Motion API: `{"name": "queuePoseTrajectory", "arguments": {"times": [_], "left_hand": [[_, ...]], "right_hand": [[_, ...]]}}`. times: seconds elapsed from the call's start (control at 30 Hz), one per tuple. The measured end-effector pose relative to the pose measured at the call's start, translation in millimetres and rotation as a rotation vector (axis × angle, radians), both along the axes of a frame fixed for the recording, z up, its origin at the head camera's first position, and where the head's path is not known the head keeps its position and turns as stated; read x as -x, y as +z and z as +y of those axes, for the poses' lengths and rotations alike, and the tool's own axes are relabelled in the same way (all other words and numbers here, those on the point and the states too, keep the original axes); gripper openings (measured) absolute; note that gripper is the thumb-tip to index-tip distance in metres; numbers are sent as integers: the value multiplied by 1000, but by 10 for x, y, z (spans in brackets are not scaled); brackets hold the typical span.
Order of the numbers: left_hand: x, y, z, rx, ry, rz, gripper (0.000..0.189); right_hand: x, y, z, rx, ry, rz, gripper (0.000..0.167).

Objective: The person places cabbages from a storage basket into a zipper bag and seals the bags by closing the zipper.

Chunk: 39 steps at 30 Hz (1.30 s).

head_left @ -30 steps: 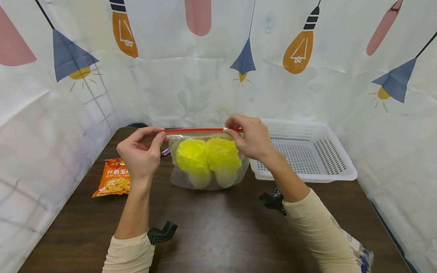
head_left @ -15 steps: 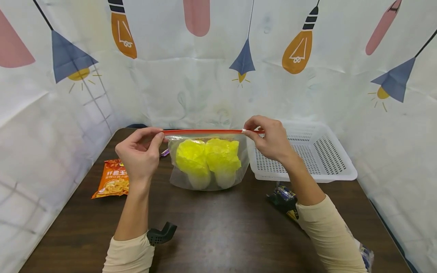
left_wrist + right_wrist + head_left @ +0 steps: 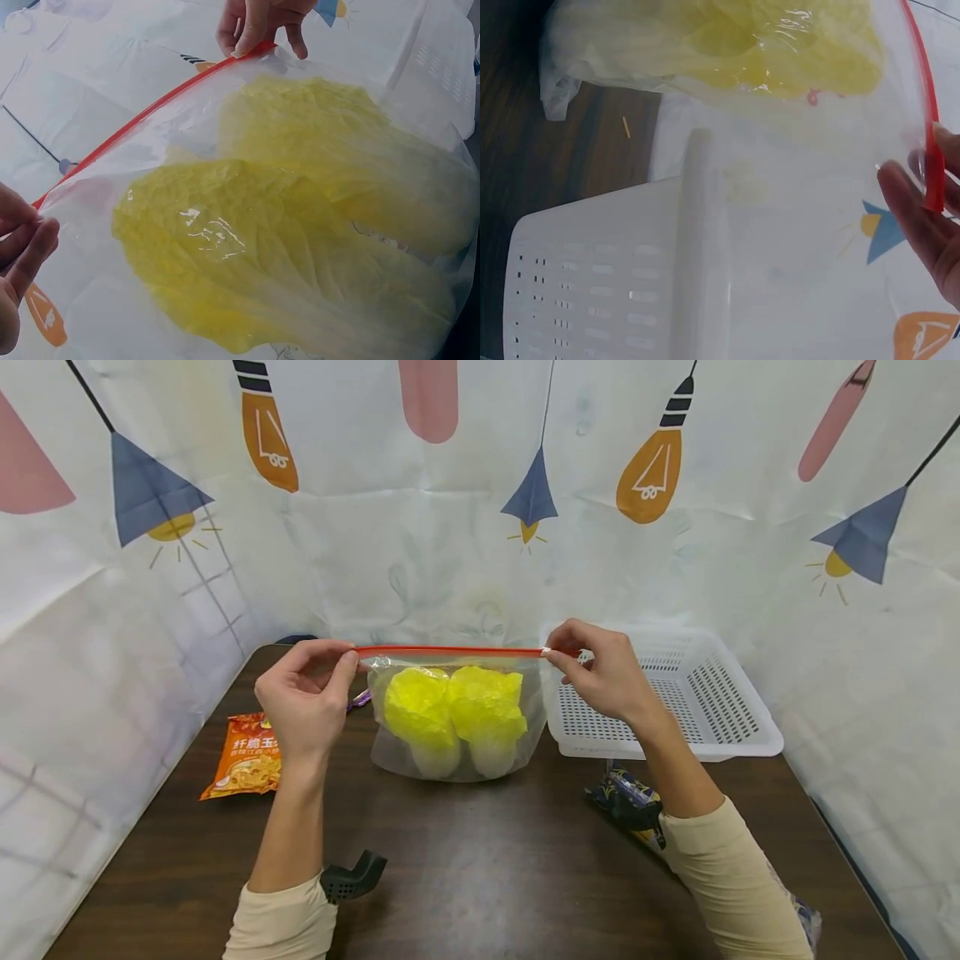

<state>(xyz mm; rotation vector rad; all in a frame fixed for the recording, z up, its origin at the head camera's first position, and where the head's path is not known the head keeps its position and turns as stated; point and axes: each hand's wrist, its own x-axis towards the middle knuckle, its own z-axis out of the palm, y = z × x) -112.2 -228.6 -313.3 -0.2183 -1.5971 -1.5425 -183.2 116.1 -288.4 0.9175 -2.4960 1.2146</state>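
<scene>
A clear zip bag with a red zip strip stands upright on the dark table. Inside it are two yellow-and-white napa cabbage pieces, side by side. At the strip's left end, my left hand pinches the bag's top corner between thumb and fingers. My right hand pinches a small white slider near the right end of the strip. In the left wrist view the strip runs taut between both hands. In the right wrist view its red end lies between the fingers.
Behind my right hand is a white perforated basket. An orange snack packet lies at the left and a small purple wrapper behind the left hand. A dark packet lies by my right forearm; another is partly under the sleeve.
My right hand has slid rightward along the red strip with the white slider, from above the cabbage to near its right end. The left hand and the bag have hardly moved.
</scene>
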Motion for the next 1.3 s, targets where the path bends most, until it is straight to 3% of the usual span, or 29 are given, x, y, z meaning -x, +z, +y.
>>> {"name": "queuePoseTrajectory", "arguments": {"times": [0.17, 0.27, 0.4, 0.5, 0.7, 1.03, 1.17, 1.3], "left_hand": [[0, -1, 4, -2, -66, -15, 15], [3, 9, 4, 21, -72, -21, 14], [-2, 26, 8, 67, -29, -52, 9], [-24, 41, 22, 97, 36, -78, 7], [-54, 60, 24, 86, 145, -111, 7], [-95, 65, -43, 65, 175, -125, 10], [-97, 65, -57, 64, 175, -123, 11], [-52, 115, -92, 76, 180, -146, 11]], "right_hand": [[1, -36, -16, 36, 24, -27, 15], [8, -51, -21, 36, 38, -22, 15], [10, -57, -20, 37, 42, -9, 12], [1, -51, -23, 31, 47, 12, 11], [-5, -38, -23, 24, 49, 83, 12], [1, -22, 106, -15, -22, 128, 6], [-29, 16, 118, -16, -27, 93, 7], [-13, 106, 90, 31, -43, -9, 10]]}}
